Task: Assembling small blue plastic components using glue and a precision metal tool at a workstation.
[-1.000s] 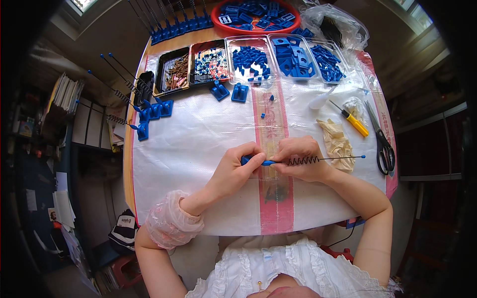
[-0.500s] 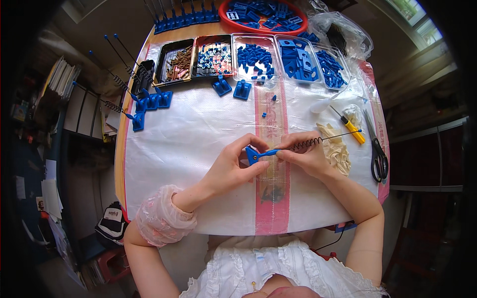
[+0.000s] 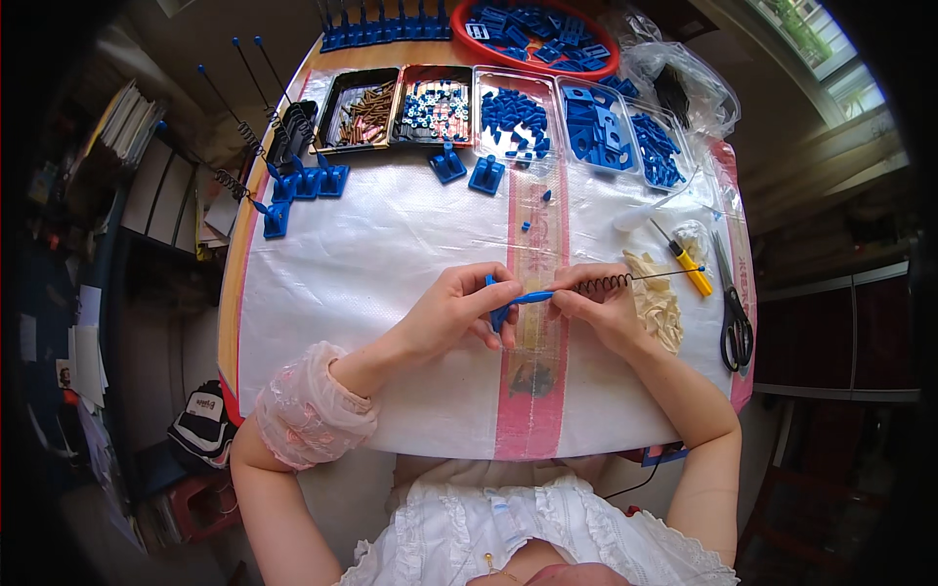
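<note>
Over the middle of the table I hold a blue plastic base [image 3: 499, 316] joined to a slim blue stem [image 3: 534, 297]. My left hand [image 3: 454, 305] is closed round the base, fingers and thumb hiding much of it. With my right hand [image 3: 602, 311] I pinch the stem's right end, where a black coil spring [image 3: 606, 283] begins. The spring runs on into a thin rod with a blue tip [image 3: 701, 269], pointing right. Just beyond the right hand lie crumpled cream-coloured gloves [image 3: 657, 305]. Two blue bits, a small cap [image 3: 547, 196] among them, lie farther off.
Trays of brown screws [image 3: 367, 113], small nuts [image 3: 433, 109] and blue parts [image 3: 598, 127] line the far side, before a red basin [image 3: 618, 61]. Finished-looking spring stands [image 3: 305, 182] are at far left. A yellow screwdriver [image 3: 692, 272] and black-handled scissors [image 3: 737, 337] lie right.
My left thumb has shifted up over the base, which has turned and shows less of its face. The right hand keeps its pinch at the stem. The whole view has tilted slightly.
</note>
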`<state>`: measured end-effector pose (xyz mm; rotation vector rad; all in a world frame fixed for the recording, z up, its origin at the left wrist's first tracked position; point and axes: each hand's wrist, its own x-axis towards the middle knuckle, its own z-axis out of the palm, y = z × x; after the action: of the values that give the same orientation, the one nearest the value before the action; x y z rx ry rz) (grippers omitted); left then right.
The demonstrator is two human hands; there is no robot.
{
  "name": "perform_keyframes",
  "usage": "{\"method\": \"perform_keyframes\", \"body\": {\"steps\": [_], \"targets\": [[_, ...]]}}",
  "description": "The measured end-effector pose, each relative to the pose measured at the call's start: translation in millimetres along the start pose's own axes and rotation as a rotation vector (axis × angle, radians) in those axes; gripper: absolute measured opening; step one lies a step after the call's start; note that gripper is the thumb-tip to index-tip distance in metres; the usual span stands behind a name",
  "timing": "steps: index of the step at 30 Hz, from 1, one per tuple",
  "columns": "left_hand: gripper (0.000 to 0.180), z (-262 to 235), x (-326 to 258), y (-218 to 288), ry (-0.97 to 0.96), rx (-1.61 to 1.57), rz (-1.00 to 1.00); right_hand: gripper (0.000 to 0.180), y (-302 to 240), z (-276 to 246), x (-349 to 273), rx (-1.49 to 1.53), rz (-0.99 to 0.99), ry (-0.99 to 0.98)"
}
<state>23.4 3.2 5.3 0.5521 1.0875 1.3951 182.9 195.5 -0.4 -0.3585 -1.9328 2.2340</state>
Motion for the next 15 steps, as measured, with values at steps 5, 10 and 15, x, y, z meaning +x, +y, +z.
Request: {"method": "perform_keyframes", "body": {"steps": [5,10,15], "targets": [[0.025,0.2,0.9,0.1,0.002,-0.049,-0.045,0.009,1.9,-1.7,-0.3,0.007,-0.012,0.010],[0.025,-0.7,1.6,0.0,-0.002,-0.077,-0.073,0.008,-0.4,-1.9,-0.4,-0.001,-0.007,0.009],[0.025,-2.4,2.9,-0.1,-0.023,-0.094,-0.075,0.007,-1.1,-0.9,-0.9,0.010,-0.013,0.017]]}}
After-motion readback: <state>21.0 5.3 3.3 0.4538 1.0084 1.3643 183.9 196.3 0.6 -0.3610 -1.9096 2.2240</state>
